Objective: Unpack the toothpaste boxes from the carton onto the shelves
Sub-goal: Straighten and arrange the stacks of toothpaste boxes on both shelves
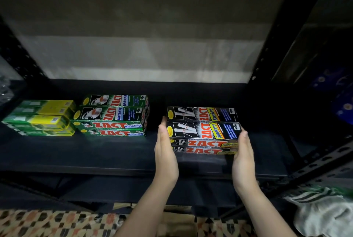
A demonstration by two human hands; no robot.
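A stack of black toothpaste boxes, long axis running left to right on the shelf, is pressed between the flat-fingered left hand and right hand, 1 at each end.

both hands, left hand and right hand, press flat against the black toothpaste boxes on the shelf.

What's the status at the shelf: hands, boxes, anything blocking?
Left hand and right hand flat against the ends of the black boxes on the shelf. Green boxes apart, leftward. Nothing blocking.
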